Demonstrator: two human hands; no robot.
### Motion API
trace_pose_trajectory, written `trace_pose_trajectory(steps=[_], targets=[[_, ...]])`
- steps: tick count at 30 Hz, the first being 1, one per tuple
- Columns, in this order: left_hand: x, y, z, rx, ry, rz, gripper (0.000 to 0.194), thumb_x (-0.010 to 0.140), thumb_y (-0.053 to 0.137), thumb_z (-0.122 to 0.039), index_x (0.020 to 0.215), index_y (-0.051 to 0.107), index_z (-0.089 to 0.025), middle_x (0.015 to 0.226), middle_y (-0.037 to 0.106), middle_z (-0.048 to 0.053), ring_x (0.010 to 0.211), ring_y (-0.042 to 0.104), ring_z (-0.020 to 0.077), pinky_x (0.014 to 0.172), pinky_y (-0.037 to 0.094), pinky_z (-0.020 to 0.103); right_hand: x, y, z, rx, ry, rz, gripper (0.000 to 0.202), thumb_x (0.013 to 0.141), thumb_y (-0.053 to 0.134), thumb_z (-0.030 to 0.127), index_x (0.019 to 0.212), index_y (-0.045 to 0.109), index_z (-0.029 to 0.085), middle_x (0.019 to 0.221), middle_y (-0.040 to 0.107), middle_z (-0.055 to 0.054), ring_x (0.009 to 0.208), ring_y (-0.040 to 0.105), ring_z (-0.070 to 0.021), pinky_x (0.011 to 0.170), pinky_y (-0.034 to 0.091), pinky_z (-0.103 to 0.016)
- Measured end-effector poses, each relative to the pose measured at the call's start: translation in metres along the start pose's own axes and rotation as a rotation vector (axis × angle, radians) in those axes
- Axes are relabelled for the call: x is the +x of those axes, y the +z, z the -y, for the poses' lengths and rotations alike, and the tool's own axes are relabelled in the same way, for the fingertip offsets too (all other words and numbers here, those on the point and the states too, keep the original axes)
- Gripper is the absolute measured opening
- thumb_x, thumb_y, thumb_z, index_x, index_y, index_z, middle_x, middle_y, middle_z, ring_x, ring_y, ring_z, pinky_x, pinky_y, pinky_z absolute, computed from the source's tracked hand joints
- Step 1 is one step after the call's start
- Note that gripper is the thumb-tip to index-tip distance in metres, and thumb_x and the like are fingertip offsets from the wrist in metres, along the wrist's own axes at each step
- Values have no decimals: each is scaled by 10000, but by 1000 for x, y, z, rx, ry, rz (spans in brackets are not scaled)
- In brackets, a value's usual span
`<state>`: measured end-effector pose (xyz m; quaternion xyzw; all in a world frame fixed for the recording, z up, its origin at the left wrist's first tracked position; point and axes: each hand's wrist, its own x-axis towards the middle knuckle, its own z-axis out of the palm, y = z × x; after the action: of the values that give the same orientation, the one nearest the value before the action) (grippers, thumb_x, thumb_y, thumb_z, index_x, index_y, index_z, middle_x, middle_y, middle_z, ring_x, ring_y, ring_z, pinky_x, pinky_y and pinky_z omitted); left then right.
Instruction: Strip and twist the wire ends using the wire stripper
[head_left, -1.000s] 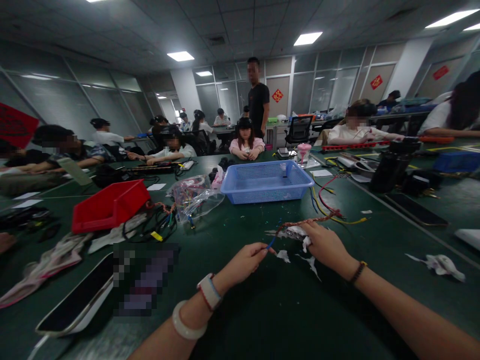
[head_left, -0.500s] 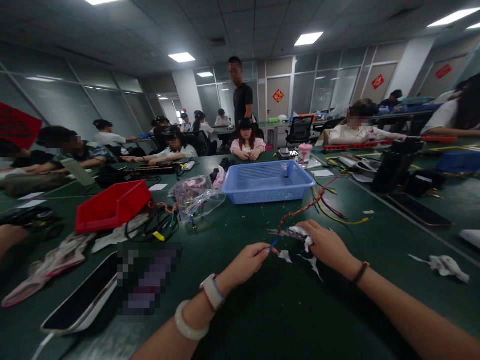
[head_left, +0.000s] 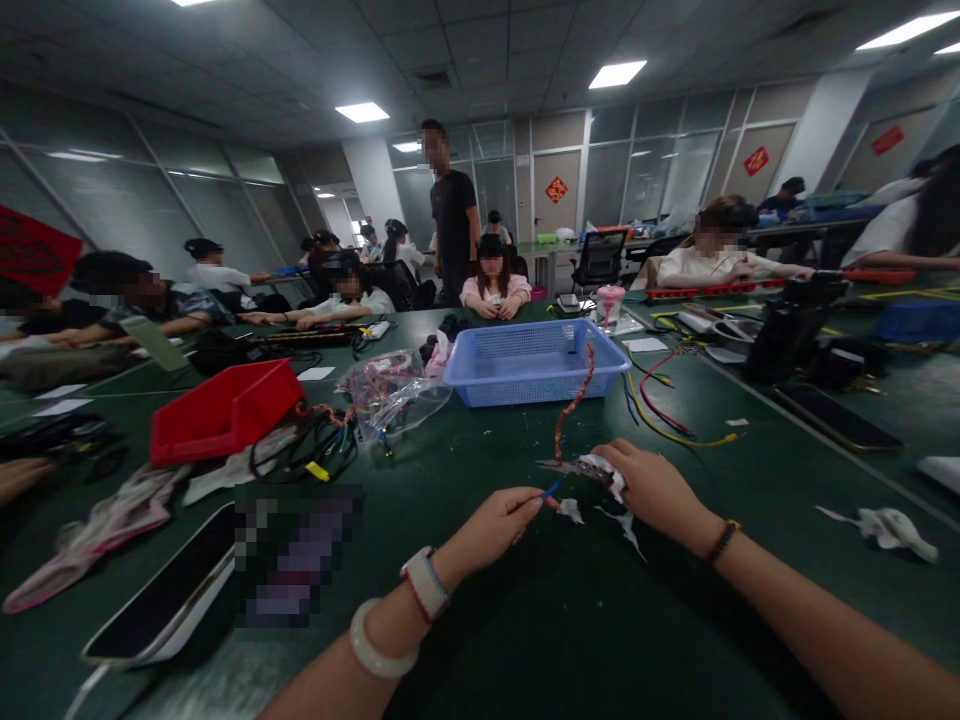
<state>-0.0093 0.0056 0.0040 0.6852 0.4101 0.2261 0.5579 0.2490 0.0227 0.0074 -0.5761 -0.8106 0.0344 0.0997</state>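
Observation:
My left hand [head_left: 506, 522] is closed, pinching a short length of blue wire [head_left: 553, 487] between thumb and fingers. In my right hand [head_left: 654, 497] is a plier-like metal tool [head_left: 568, 466], its grip wrapped in white tissue [head_left: 615, 482]. The tool's jaws meet the wire where a twisted bare copper strand [head_left: 571, 415] rises from it. This strand stands nearly upright, its top in front of the blue basket. Torn white scraps [head_left: 570, 511] lie on the table between and below my hands.
Beyond my hands stands a blue mesh basket [head_left: 536, 388]. Coloured wires [head_left: 679, 425] lie right of it. A red bin [head_left: 225, 415], a clear bag of wires [head_left: 390, 395], a glove [head_left: 105, 540] and a white-edged device [head_left: 169, 590] are left. Crumpled tissue [head_left: 892, 533] lies right. Several people sit around.
The copper strand has swung from leaning far right to almost upright. My hands and the tool have barely shifted. A standing person at the back has moved left.

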Motion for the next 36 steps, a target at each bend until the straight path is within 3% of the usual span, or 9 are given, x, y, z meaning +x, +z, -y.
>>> trace_pose_trajectory(steps=[7,15,28,36], targets=[[1,0,1,41,23,47,461,930,413,-456,1180,615,-125,592,365,-62,549,355,100,552,307,233,0,1,0,-47,21,-3,446,755,461,63,1177,556,175,1118,599,-102,889,587,-196,743,382,-291],[2,0,4,35,7,22,444,930,421,-440,1182,612,-128,602,356,-63,548,350,95,538,286,223,1,4,-2,32,-33,-33,505,754,424,18,1224,543,159,1186,591,-105,1052,547,-221,913,382,-332],[3,-1,6,-5,13,-31,433,922,427,-444,1174,606,-142,596,345,-67,522,337,92,503,264,219,2,7,-5,30,-8,-17,561,755,425,29,1296,504,155,1295,556,-113,1132,528,-248,953,394,-379],[3,-2,5,55,-10,17,413,930,424,-433,1172,610,-154,584,355,-69,529,334,91,520,265,219,1,4,-3,-18,-8,-27,557,749,427,14,1271,544,173,1256,585,-110,1099,542,-254,910,425,-378]])
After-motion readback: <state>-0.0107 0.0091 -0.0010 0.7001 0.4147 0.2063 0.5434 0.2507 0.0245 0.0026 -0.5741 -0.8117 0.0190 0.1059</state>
